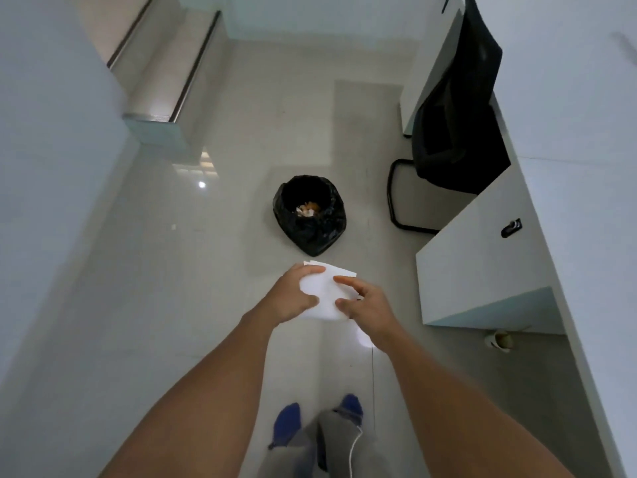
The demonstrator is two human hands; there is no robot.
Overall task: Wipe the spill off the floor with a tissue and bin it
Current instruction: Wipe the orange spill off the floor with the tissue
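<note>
A white tissue (324,291) is held flat in front of me at about waist height, over the grey tiled floor. My left hand (293,294) grips its left edge, thumb below and fingers on top. My right hand (368,305) pinches its right side between thumb and forefinger. Ahead on the floor stands a bin lined with a black bag (310,219), open at the top, with crumpled paper and orange scraps inside. I cannot make out a spill on the floor.
A white desk (482,263) with a drawer lock runs along the right. A black chair (455,132) is tucked beside it. A tipped cup (499,339) lies under the desk edge. Steps (172,81) rise at the back left. My blue-socked feet (317,419) are below.
</note>
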